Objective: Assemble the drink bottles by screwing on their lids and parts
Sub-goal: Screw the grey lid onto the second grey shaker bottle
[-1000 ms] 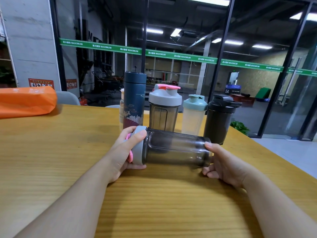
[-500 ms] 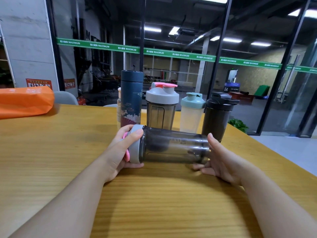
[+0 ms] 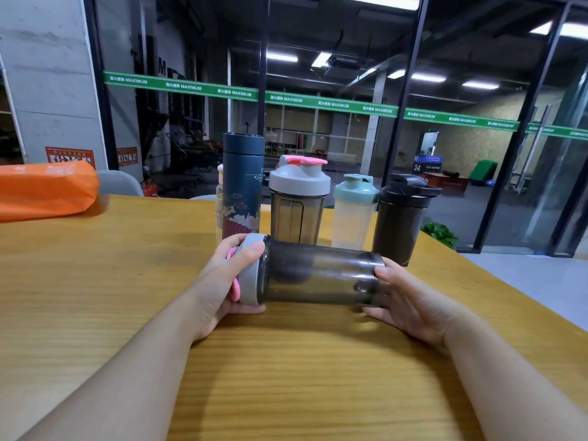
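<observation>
A smoky bottle [image 3: 321, 273] lies on its side, held just above the wooden worktop [image 3: 95, 281], its grey lid [image 3: 249, 270] pointing left. Left hand [image 3: 222, 281]: fingers clamped around the lid, thumb on top of the rim. Right hand [image 3: 410, 300]: fingers wrapped on the bottle's base end. Behind stand four upright bottles in a row: a blue flask [image 3: 241, 186], a grey-lidded shaker [image 3: 297, 202], a teal-lidded bottle [image 3: 354, 211] and a black shaker [image 3: 402, 218]. An orange bag [image 3: 44, 189] lies far left.

A wooden table [image 3: 95, 297] fronts black-framed glass walls [image 3: 334, 138] crossed by a green banner strip [image 3: 331, 105]. Ceiling strip lights [image 3: 281, 57] glow beyond; a concrete pillar [image 3: 47, 74] stands left.
</observation>
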